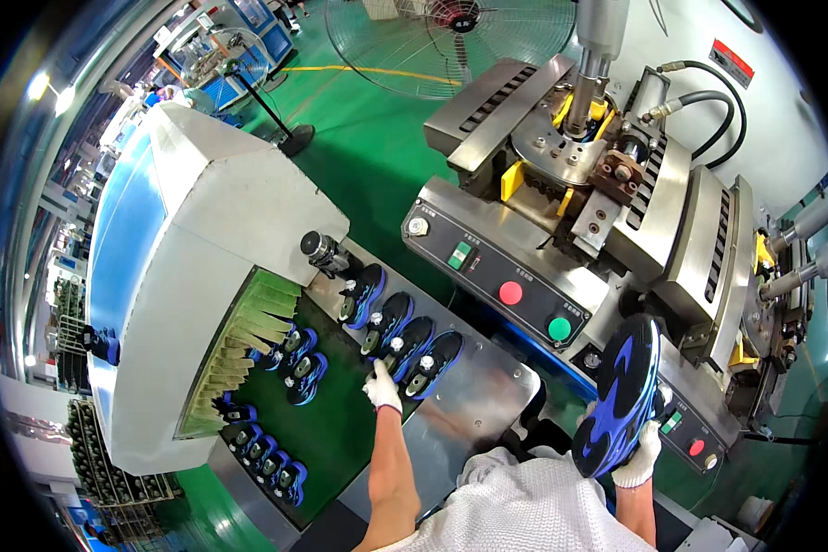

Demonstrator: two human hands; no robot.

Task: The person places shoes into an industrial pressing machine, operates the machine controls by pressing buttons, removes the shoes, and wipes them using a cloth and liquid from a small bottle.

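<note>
My right hand (pixel 642 456) wears a white glove and is closed around a black-and-blue shoe (pixel 619 396). That shoe is raised at the right, with its sole turned toward me. My left hand (pixel 382 386), also in a white glove, reaches to the near end of a row of similar shoes on the metal table. One finger stretches out beside a black-and-blue shoe (pixel 410 346) in the row; whether it presses on it I cannot tell. At the row's right end lies another shoe (pixel 435 363). Round pale and metal pieces show in the shoe openings.
Green strips hang across the opening of a white machine (pixel 193 193) at the left. More shoes (pixel 305 377) lie on its dark green belt (pixel 340 442). A black cylinder (pixel 327 253) stands behind the row. At right is a metal press (pixel 580 175) with a button panel (pixel 497 276).
</note>
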